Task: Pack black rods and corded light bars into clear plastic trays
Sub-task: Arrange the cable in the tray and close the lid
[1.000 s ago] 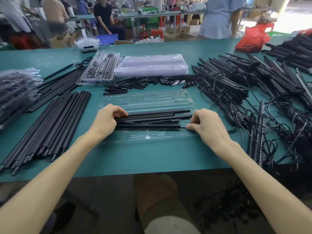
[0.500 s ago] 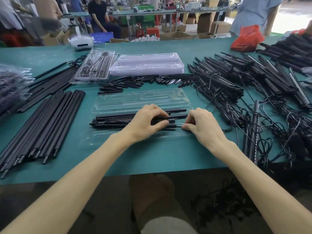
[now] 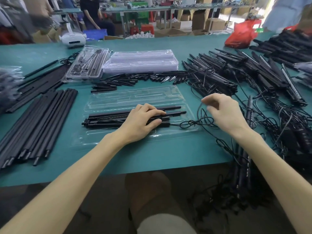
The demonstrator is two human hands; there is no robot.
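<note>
A: Where is the work at this moment?

B: The tray (image 3: 135, 97) lies open on the table (image 3: 152, 154), right in front of the person. In its near half lie some rods (image 3: 172, 107) and a bar (image 3: 101, 124), side by side. The left hand (image 3: 143, 122) lies across them with the fingers nearly straight and the thumb on the near side. It presses them down and does not really close around them.

A: And the right hand (image 3: 222, 114)?

B: It is lifted, just beyond the right end of the tray. Thumb and forefinger pinch the cord (image 3: 190, 123) of the bar. Below them the cord makes a loose, knot-like loop at the tray edge.

A: So what can go wrong from here?

B: I think the cord is the main danger. It runs on toward the tangle (image 3: 278, 125) of other cords at the right, and I cannot tell if it is free of them. If the hand pulls while the cord is caught, the bar can slide out of its place, or another bar can come along with it.

A: And the tray itself?

B: It is thin and clear, so it is probably light. If the left hand lifts too soon, one pull on the cord can shift everything. The loop also has to go inside the tray. If it hangs over the rim, the tray will probably not shut flat, and the cord gets squeezed
</note>
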